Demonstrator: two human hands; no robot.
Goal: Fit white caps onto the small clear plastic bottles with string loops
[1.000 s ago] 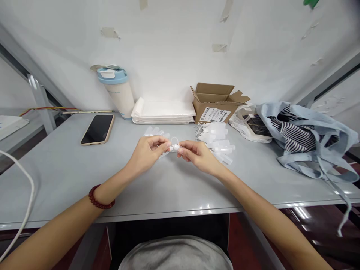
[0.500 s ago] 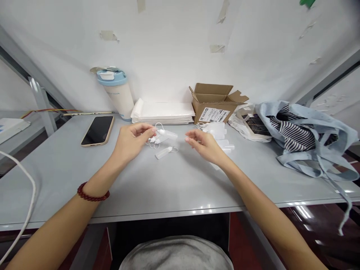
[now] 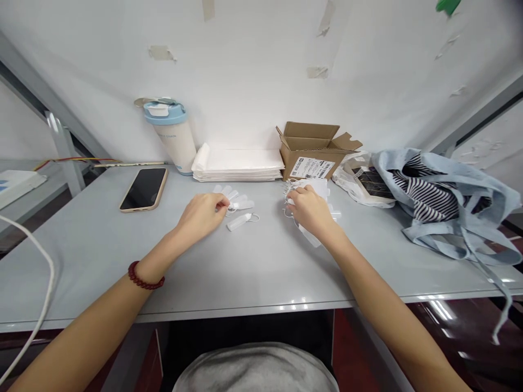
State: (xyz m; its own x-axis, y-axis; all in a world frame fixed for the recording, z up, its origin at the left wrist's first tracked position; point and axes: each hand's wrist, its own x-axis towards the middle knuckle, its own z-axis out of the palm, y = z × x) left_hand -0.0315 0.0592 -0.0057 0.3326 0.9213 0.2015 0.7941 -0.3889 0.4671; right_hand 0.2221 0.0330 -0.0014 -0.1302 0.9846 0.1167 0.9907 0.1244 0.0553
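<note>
Several small translucent bottles [image 3: 242, 204] with white caps and looped cords lie fanned out left of the middle of the grey table. My left hand [image 3: 204, 211] is at their cap ends, thumb and fingertips pinched together; what lies between them is too small to tell. One separate bottle [image 3: 238, 222] lies nearer me, its cord loop to the right. My right hand [image 3: 307, 206] reaches down over a second pile of translucent bottles [image 3: 309, 236], fingers curled onto the caps and cords. Its fingertips are partly hidden, and any hold on a bottle cannot be made out.
Behind the bottles stand a stack of white sheets or envelopes [image 3: 241, 163] and an open cardboard box [image 3: 308, 155]. A phone [image 3: 144, 189] and a tumbler [image 3: 174, 136] are at the left. A plastic bag [image 3: 355, 188] and a blue cloth bag [image 3: 449, 201] lie at the right.
My left hand has lowered, and the bottle by its fingertips now lies with the fanned group. My right hand has moved right onto the other pile, its fingers more curled.
</note>
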